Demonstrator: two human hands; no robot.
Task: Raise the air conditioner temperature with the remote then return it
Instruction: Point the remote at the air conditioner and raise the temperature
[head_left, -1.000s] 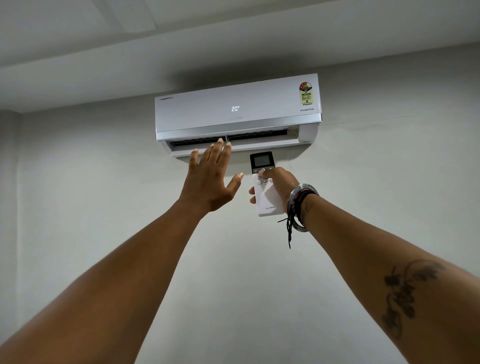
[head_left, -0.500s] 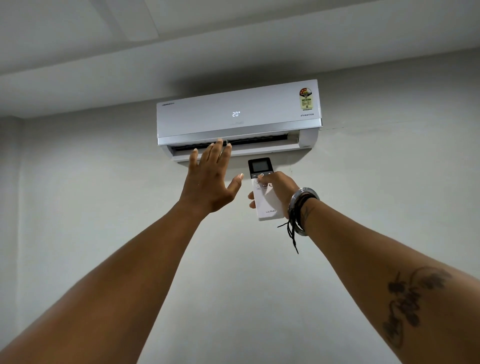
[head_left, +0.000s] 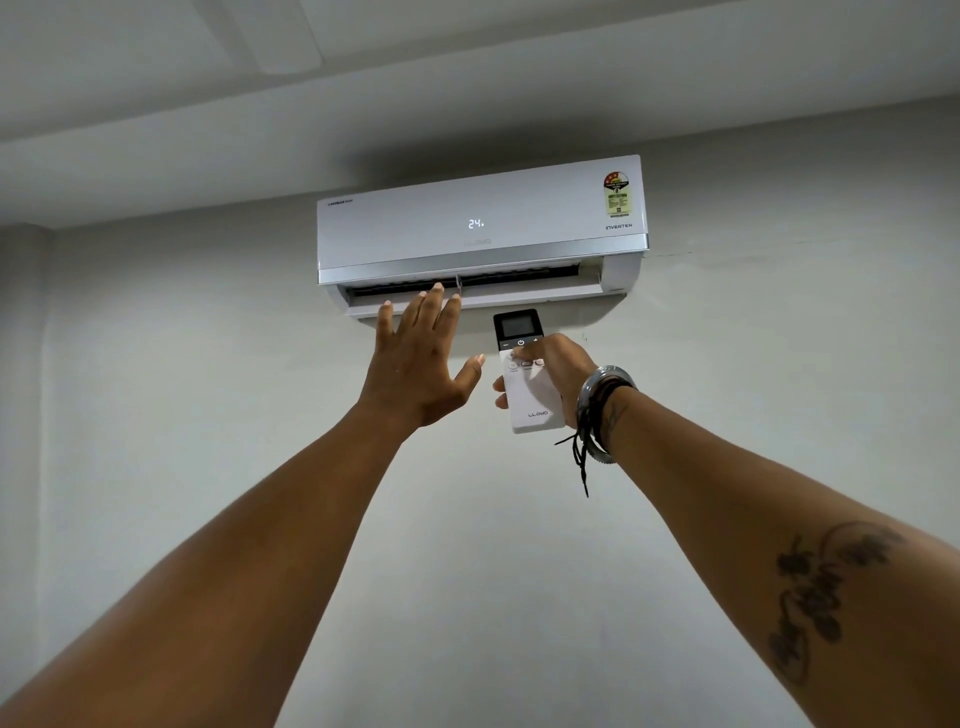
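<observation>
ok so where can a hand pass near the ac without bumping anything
Bare wall left of the left hand and right of the right hand is free. It is crowded under the air conditioner vent, where both hands and the remote sit.

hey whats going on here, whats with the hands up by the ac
A person is adjusting a wall-mounted air conditioner. The right hand grips a white remote pointed up at the unit, thumb on its buttons. The left hand is raised open, fingers spread, just below the air vent, apparently feeling the airflow, without clearly touching it. The display on the unit reads 24. The remote is in hand, not yet put back anywhere.
</observation>
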